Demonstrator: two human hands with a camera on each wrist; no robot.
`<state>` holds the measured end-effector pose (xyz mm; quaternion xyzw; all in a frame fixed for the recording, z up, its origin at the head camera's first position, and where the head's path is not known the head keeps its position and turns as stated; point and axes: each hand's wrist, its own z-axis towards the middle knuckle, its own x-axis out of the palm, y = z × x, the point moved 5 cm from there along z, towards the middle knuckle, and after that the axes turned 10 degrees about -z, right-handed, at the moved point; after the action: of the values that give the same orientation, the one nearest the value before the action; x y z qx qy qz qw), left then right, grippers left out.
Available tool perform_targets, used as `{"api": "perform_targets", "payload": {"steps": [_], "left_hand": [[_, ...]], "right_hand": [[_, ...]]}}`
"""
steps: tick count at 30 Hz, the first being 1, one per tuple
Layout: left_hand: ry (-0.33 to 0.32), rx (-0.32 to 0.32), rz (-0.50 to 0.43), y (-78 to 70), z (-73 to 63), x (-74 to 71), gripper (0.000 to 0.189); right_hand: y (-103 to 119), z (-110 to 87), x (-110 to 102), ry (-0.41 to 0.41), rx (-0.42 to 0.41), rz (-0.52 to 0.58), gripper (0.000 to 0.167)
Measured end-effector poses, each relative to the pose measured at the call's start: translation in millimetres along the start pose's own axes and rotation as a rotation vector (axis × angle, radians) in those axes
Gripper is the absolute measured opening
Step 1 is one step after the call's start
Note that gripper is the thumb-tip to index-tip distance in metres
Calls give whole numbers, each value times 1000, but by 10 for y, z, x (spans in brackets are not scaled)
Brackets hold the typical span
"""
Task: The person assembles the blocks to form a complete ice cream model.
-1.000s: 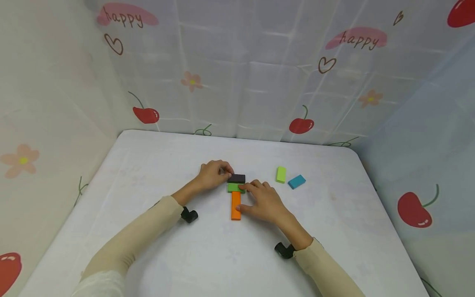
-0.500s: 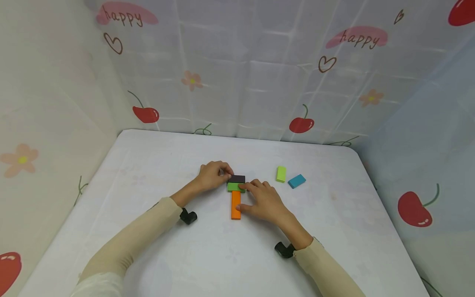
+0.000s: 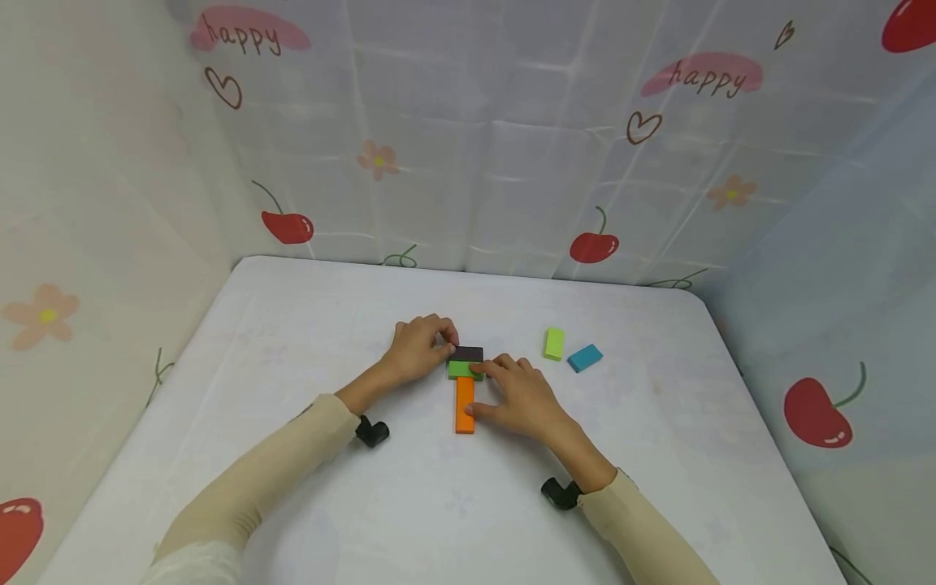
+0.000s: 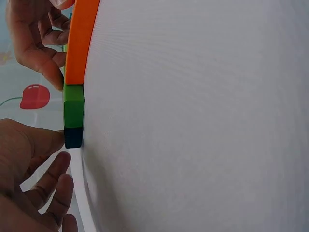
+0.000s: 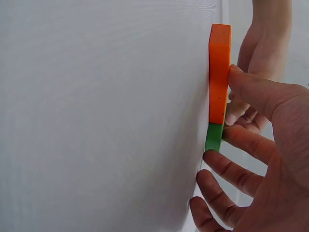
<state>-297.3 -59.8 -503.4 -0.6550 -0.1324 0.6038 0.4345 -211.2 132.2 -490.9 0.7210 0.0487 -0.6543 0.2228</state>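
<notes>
An orange block [image 3: 464, 398] lies lengthwise on the white table, pointing away from me. Across its far end sits a green block [image 3: 459, 370], and behind that a black block [image 3: 469, 353] lies parallel, touching it. My left hand [image 3: 419, 348] pinches the black block's left end between thumb and index finger. From the other side, my right hand [image 3: 528, 398] rests its thumb on the orange block and its index fingertip on the green one. Its other fingers are extended, with tips near the table in the right wrist view. The left wrist view shows the black block [image 4: 73, 138] end-on.
To the right of the hands lie a lime-green block [image 3: 553, 344] and a blue block [image 3: 585, 357], close together. The white table [image 3: 453, 520] meets cherry-printed curtains at the back and sides. Black wrist cameras hang under both forearms.
The black block has been lowered or drawn slightly toward me against the green one, with the left fingers following. The right hand and the other blocks have stayed in place.
</notes>
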Motion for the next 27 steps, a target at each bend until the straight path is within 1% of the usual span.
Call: {"api": "perform_targets", "payload": {"steps": [4, 7, 10, 14, 17, 21, 27], "left_hand": [[6, 54, 113, -101, -66, 30, 5], [21, 87, 190, -162, -171, 44, 9], [43, 108, 236, -205, -288, 52, 15], [83, 126, 263, -238, -421, 58, 23], [132, 127, 269, -259, -489, 58, 33], [188, 119, 279, -277, -533, 65, 49], [204, 111, 302, -261, -556, 93, 59]], "right_hand": [[-24, -14, 10, -7, 0, 3, 64], [-31, -15, 22, -9, -6, 8, 64], [-26, -12, 21, -11, -16, 13, 65], [-16, -12, 6, -12, -22, 14, 65], [-18, -12, 3, -13, -22, 3, 65], [-28, -7, 12, -17, -24, -4, 64], [-20, -11, 17, -12, -23, 8, 63]]}}
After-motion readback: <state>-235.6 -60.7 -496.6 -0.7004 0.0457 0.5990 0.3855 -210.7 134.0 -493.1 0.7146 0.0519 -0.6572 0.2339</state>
